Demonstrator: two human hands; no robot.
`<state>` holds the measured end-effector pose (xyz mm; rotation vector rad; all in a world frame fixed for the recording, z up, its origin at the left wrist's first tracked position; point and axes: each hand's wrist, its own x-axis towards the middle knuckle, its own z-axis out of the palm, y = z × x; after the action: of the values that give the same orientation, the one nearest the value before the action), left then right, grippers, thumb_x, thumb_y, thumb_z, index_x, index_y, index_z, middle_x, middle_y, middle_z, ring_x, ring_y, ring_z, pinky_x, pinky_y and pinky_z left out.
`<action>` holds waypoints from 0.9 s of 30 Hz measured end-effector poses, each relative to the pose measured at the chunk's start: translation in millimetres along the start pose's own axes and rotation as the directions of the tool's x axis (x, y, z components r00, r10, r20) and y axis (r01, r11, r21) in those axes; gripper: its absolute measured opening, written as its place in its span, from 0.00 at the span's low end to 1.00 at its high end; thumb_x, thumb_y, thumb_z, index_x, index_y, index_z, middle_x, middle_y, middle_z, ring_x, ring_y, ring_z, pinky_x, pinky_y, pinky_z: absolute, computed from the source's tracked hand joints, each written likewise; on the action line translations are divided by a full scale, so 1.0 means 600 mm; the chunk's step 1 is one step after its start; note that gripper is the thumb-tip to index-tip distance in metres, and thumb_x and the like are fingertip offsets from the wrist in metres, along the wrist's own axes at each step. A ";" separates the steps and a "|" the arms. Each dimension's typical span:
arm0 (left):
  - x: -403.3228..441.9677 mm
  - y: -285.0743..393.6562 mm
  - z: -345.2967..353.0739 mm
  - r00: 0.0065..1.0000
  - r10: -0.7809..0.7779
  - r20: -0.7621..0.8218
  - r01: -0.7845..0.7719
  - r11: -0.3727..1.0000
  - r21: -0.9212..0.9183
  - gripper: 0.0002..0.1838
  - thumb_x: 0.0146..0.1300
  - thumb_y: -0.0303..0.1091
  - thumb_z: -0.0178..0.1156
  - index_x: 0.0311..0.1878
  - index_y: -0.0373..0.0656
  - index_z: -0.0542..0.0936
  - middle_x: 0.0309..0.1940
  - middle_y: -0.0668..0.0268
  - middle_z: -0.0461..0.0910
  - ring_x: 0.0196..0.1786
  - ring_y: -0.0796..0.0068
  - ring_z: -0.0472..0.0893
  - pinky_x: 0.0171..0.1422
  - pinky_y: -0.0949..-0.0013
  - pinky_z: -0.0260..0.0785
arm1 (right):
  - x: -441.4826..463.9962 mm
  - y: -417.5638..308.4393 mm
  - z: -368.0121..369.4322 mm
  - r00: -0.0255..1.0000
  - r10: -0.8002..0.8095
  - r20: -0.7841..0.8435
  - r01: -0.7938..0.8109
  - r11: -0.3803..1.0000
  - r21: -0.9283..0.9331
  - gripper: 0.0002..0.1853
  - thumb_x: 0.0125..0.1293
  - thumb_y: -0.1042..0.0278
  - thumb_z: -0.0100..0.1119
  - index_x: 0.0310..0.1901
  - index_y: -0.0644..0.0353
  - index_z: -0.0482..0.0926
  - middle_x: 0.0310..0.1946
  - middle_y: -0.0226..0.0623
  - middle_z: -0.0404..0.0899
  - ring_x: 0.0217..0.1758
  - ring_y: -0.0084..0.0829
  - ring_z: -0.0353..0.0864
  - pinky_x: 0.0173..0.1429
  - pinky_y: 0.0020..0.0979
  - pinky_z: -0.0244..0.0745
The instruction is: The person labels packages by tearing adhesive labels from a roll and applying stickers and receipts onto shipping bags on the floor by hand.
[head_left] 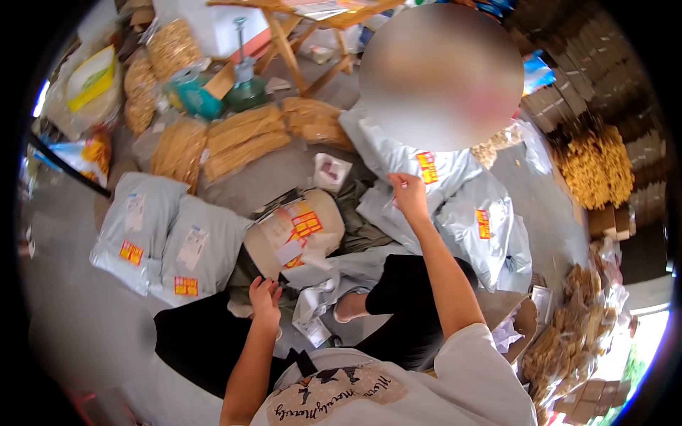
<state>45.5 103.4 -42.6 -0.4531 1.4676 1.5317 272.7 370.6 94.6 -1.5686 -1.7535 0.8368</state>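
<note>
My left hand (264, 302) is low in the middle, its fingers loosely curled and slightly apart, beside a dark edge of the beige padded seat (329, 220). Red-and-yellow stickers (306, 224) and pale paper lie on that seat. Farther forward and to the right, my right hand (410, 195) is closed, fingertips together on something too small to make out. It is over a grey plastic parcel (452, 174) with a red-and-yellow label (427, 167). Crumpled grey plastic (312, 302) lies between my legs.
Two grey parcels (135, 220) lie at the left, others (486, 227) at the right. Bundles in clear plastic (245, 142), a green sprayer (246, 94) and a wooden stand (288, 53) are ahead. An open carton (524, 323) stands by my right leg.
</note>
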 end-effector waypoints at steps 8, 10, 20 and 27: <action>-0.028 -0.019 0.228 0.886 -0.017 0.463 -0.023 0.997 0.080 0.30 0.52 0.24 0.57 0.58 0.43 0.56 0.45 0.58 0.72 0.41 0.68 0.76 0.43 0.70 0.71 | -0.051 0.049 -0.277 0.859 -0.126 -0.497 -0.020 0.961 -0.277 0.12 0.52 0.63 0.60 0.33 0.63 0.80 0.21 0.43 0.78 0.19 0.27 0.74 0.30 0.28 0.69; -0.029 -0.024 0.310 0.818 -0.039 0.574 -0.051 0.989 0.140 0.33 0.51 0.24 0.59 0.59 0.42 0.54 0.48 0.56 0.70 0.43 0.68 0.75 0.44 0.70 0.70 | -0.087 0.101 -0.340 0.824 0.066 -0.562 -0.268 0.921 -0.284 0.15 0.51 0.63 0.61 0.38 0.64 0.79 0.21 0.42 0.78 0.19 0.24 0.75 0.30 0.27 0.69; -0.002 -0.085 0.624 0.755 -0.312 0.577 0.012 0.886 0.463 0.53 0.36 0.41 0.72 0.64 0.41 0.49 0.60 0.59 0.58 0.63 0.64 0.58 0.64 0.55 0.47 | -0.156 0.391 -0.420 0.528 0.836 -0.150 -0.780 0.547 0.305 0.27 0.44 0.37 0.63 0.21 0.58 0.74 0.14 0.25 0.69 0.12 0.18 0.60 0.15 0.22 0.50; 0.040 -0.147 0.622 0.749 -0.406 0.524 0.042 0.818 0.573 0.27 0.42 0.37 0.70 0.44 0.35 0.72 0.38 0.59 0.76 0.34 0.69 0.75 0.40 0.60 0.70 | -0.168 0.400 -0.407 0.580 0.806 0.119 -0.607 0.330 0.723 0.20 0.47 0.54 0.65 0.37 0.59 0.76 0.29 0.35 0.79 0.28 0.31 0.78 0.29 0.30 0.73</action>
<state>227.4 441.7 -31.5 0.2080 1.1564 0.8688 619.4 302.9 43.6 -1.7343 -0.2813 1.4177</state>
